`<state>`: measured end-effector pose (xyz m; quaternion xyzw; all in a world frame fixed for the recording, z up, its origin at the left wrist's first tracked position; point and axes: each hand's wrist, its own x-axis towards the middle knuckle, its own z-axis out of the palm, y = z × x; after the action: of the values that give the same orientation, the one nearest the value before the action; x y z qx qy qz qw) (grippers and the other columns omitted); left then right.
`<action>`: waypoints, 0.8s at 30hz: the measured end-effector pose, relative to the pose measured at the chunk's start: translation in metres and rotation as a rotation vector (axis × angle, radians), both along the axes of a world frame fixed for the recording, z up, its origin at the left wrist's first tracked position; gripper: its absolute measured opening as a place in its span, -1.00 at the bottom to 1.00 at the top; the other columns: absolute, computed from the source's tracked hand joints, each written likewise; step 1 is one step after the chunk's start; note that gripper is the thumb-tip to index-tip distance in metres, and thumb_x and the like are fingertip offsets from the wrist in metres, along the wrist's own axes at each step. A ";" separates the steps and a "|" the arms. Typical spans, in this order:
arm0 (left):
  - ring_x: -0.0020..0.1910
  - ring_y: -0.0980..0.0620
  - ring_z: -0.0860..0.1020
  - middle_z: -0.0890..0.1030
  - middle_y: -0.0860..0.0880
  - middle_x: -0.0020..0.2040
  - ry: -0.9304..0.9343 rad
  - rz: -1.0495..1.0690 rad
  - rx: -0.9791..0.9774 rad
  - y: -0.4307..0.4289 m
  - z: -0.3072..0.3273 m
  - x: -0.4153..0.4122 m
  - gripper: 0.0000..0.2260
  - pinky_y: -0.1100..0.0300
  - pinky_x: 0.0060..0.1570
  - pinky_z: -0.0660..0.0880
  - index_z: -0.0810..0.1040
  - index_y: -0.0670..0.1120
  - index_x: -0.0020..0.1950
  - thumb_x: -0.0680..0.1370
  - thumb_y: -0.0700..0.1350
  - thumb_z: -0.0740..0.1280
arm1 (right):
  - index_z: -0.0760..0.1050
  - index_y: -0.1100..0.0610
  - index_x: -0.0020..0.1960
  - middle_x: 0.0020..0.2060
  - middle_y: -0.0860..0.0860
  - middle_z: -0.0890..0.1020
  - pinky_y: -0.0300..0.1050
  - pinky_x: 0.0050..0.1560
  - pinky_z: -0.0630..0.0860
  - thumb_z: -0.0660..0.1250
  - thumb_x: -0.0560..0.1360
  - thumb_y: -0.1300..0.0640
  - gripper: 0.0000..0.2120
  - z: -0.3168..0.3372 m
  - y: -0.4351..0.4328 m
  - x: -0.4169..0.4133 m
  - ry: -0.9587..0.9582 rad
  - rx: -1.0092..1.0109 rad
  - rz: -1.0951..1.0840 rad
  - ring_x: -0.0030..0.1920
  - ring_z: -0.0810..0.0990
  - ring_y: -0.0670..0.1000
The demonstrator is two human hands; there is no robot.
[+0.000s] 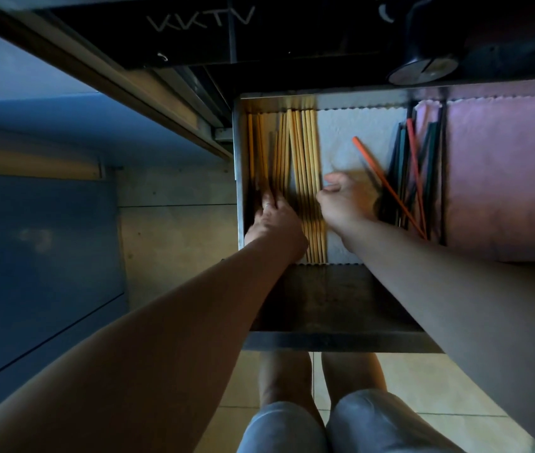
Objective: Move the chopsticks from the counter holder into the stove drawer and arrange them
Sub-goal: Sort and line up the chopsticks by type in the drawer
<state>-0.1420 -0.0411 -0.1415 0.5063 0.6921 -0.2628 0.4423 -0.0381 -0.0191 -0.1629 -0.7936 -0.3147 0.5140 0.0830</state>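
Note:
The open metal drawer [335, 335] holds several wooden chopsticks [305, 148] lying lengthwise at its left side on a white liner [357, 132]. My left hand [276, 220] rests on the near ends of the leftmost wooden chopsticks, fingers pressed down on them. My right hand [344, 201] sits just right of the wooden group with fingers curled; whether it grips anything is unclear. An orange chopstick [387, 184] lies diagonally beside it. Several dark and coloured chopsticks [413, 165] are bunched further right.
A pink cloth [495, 178] lines the drawer's right section behind a dark divider [443, 178]. The dark stove front [259, 37] with a knob [423, 68] overhangs the drawer. A blue cabinet [37, 256] stands at left. My knees are below on tiled floor.

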 end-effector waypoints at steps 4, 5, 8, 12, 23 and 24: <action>0.55 -0.15 -0.03 -0.43 -0.07 0.51 -0.014 -0.072 -0.010 -0.003 -0.002 -0.001 -0.13 -0.11 0.42 0.18 -0.29 -0.11 0.55 0.55 -0.09 0.34 | 0.42 0.02 0.32 0.17 0.00 0.54 -0.08 0.16 0.47 0.26 0.52 0.16 -0.63 0.000 0.003 -0.003 -0.020 0.012 0.003 0.15 0.52 0.02; 0.55 -0.15 -0.02 -0.43 -0.06 0.51 -0.015 -0.083 -0.011 -0.003 -0.003 -0.002 -0.13 -0.11 0.42 0.18 -0.30 -0.11 0.55 0.55 -0.08 0.34 | 0.42 0.03 0.32 0.17 0.00 0.55 -0.11 0.12 0.46 0.26 0.52 0.17 -0.63 0.000 0.004 -0.003 -0.011 0.010 -0.009 0.15 0.52 0.01; 0.55 -0.12 -0.05 -0.42 0.00 0.52 -0.010 -0.118 0.027 -0.006 -0.006 -0.002 -0.17 -0.12 0.40 0.21 -0.27 -0.10 0.55 0.56 -0.08 0.31 | 0.41 0.05 0.33 0.21 0.02 0.54 -0.13 0.09 0.44 0.25 0.54 0.20 -0.63 0.002 0.003 -0.002 0.003 0.009 -0.010 0.17 0.52 0.02; 0.55 -0.14 -0.02 -0.31 -0.04 0.56 0.004 -0.066 0.028 -0.011 -0.007 -0.001 -0.14 -0.10 0.40 0.20 -0.24 -0.11 0.56 0.53 -0.08 0.35 | 0.44 0.04 0.30 0.22 0.00 0.55 -0.22 0.02 0.41 0.26 0.53 0.20 -0.66 0.006 0.001 -0.002 -0.041 0.082 0.084 0.19 0.53 0.00; 0.43 -0.23 0.24 0.15 -0.19 0.52 -0.060 0.270 0.110 0.017 0.000 0.000 -0.46 -0.05 0.35 0.28 0.22 -0.19 0.49 0.55 -0.10 0.28 | 0.52 0.04 0.13 0.02 -0.09 0.55 -0.23 0.00 0.38 0.23 0.53 0.23 -0.77 -0.002 0.001 -0.006 0.055 0.112 0.084 0.05 0.50 -0.09; 0.41 -0.23 0.27 0.19 -0.19 0.49 -0.071 0.286 0.107 0.019 0.000 -0.001 -0.48 -0.05 0.34 0.30 0.26 -0.19 0.47 0.55 -0.09 0.29 | 0.53 0.03 0.13 0.00 -0.10 0.54 -0.25 -0.02 0.37 0.23 0.53 0.23 -0.78 -0.002 0.001 -0.005 0.051 0.118 0.088 0.03 0.49 -0.09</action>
<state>-0.1435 -0.0226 -0.1411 0.4344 0.7540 -0.1420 0.4719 -0.0426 -0.0186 -0.1652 -0.7595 -0.3768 0.5176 0.1149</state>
